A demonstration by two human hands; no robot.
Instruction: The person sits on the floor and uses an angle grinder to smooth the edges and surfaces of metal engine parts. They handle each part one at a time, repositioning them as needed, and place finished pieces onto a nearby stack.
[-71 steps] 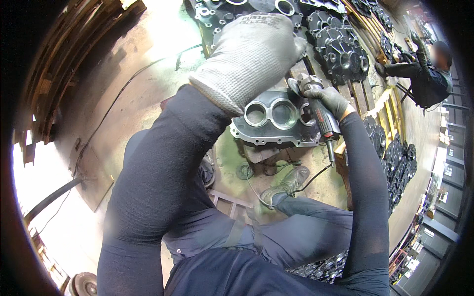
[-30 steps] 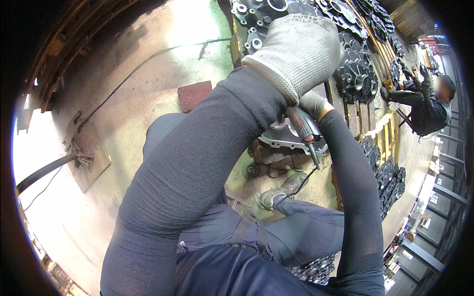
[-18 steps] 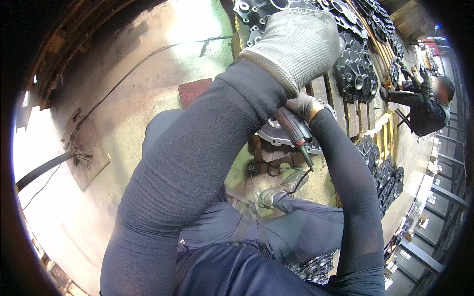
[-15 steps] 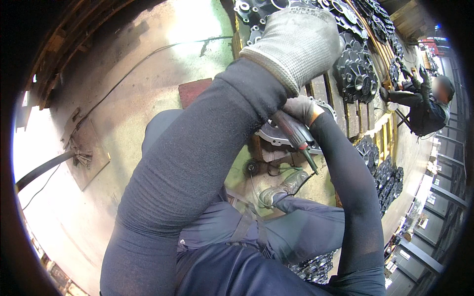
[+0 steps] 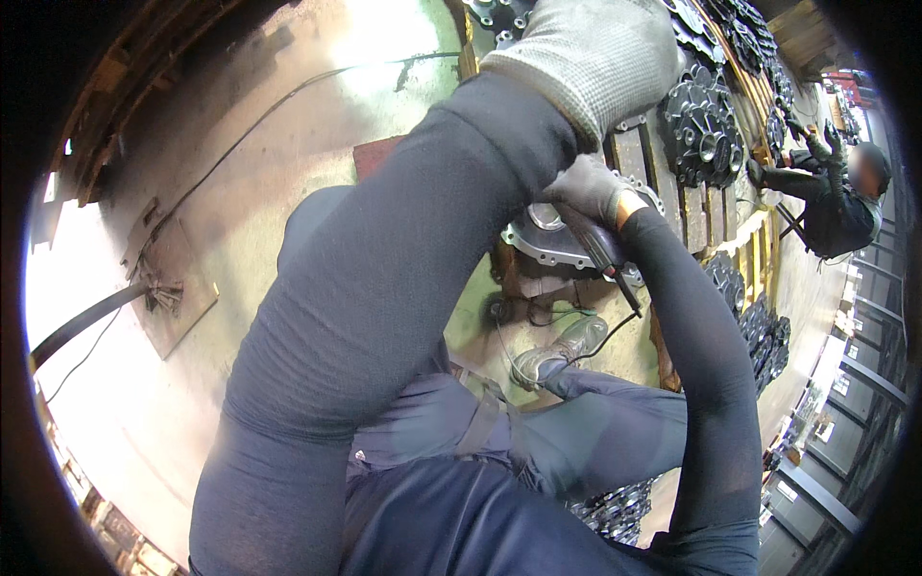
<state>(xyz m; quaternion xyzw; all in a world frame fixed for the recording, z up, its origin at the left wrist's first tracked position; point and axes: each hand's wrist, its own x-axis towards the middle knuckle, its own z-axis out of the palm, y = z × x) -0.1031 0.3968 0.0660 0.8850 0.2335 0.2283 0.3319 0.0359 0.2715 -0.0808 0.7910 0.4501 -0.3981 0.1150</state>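
Observation:
My right hand (image 5: 588, 190), in a grey glove, is closed round a dark corded handheld power tool (image 5: 597, 248). The tool's cord runs from its rear end down toward my shoe. Beneath it lies a silvery cast-metal cover (image 5: 549, 242) with bolt holes along its rim; my right hand and left arm hide part of it. My left hand (image 5: 597, 60), also gloved in grey, is raised close to the camera at the top, above and beyond the right one. Its fingers are turned away and hidden, so I cannot see whether they grip anything.
Dark metal castings (image 5: 704, 130) lie in rows on wooden slats (image 5: 629, 158) beyond my hands. More castings (image 5: 759, 341) sit to the right of my right arm. A co-worker (image 5: 840, 197) sits at the far right. A black cable (image 5: 279, 101) crosses the floor at left.
The whole view has shifted a little. My right hand and the power tool sit slightly farther right, and more of the metal cover shows beside my left arm.

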